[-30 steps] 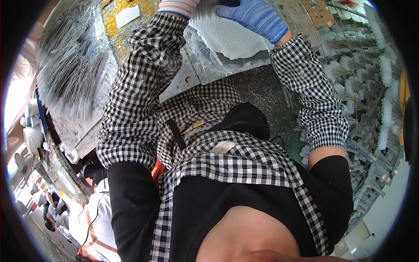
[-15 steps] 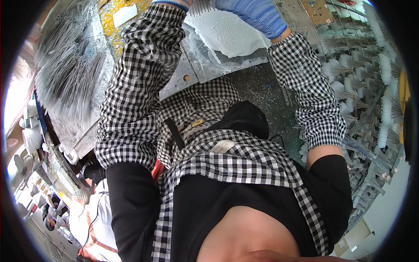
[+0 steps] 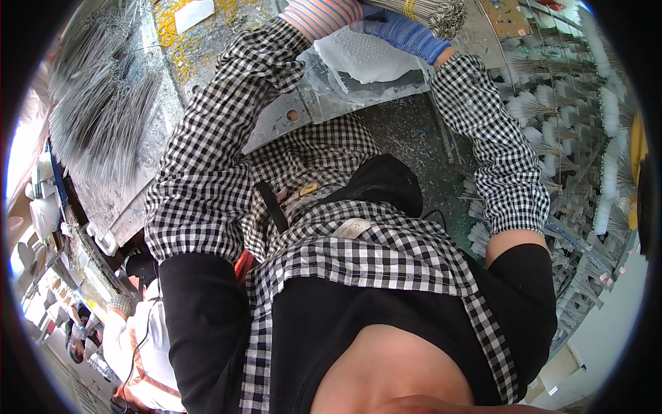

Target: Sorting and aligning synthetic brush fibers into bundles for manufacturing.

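Observation:
At the top edge, my left hand (image 3: 321,16) wears a striped pink and blue glove and closes at the left side of a bundle of thin wire stems (image 3: 441,12). Its fingertips are partly cut off by the picture's edge. My right hand (image 3: 407,36), in a blue glove, grips the same bundle from below. A yellow band circles the wires, and their twisted ends point right. Beneath both hands, a white pasty mass (image 3: 372,61) with a dimpled surface lies on a smeared metal plate (image 3: 331,103).
A large fan of grey wire stems (image 3: 103,103) spreads on the table at left. Yellow rings (image 3: 181,62) and a white paper slip (image 3: 194,15) lie beside it. Racks of white-bristled wire brushes (image 3: 558,138) stand at right. Another person (image 3: 141,345) is at lower left.
The wire bundle has come up off the white mass and turned, so its twisted ends now show at right. My left hand has moved right and into fuller view.

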Motion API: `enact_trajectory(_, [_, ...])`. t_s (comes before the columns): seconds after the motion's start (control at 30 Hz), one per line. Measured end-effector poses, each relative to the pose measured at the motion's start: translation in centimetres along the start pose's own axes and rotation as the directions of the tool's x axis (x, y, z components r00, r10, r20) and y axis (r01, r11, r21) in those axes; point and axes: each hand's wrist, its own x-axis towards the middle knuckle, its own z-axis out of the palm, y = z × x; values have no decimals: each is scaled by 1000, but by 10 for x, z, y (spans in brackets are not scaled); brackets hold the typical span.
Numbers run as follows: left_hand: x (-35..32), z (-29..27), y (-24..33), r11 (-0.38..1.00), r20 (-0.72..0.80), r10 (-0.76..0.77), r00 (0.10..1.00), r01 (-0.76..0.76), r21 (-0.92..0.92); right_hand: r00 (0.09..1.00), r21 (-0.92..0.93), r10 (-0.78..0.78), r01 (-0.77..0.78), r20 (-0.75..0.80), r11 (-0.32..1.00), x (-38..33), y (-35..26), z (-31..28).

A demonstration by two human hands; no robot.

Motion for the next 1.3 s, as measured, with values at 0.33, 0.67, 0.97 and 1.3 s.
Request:
enact_trajectory(0.33, [-9, 7, 4, 999, 14, -41, 999, 40, 36, 978, -86, 185, -177, 93, 980, -3, -8, 5])
enact_trajectory(0.67, [-9, 7, 5, 997, 65, -79, 995, 79, 6, 708, -199, 621, -591, 337, 782, 5, -20, 9])
enact_trajectory(0.97, [-15, -17, 13, 963, -69, -189, 979, 199, 180, 935, -245, 350, -326, 63, 913, -2, -42, 5])
enact_trajectory(1.3, [-82, -95, 90, -249, 236, -946, 223, -33, -968, 915, -49, 163, -194, -370, 980, 42, -233, -152])
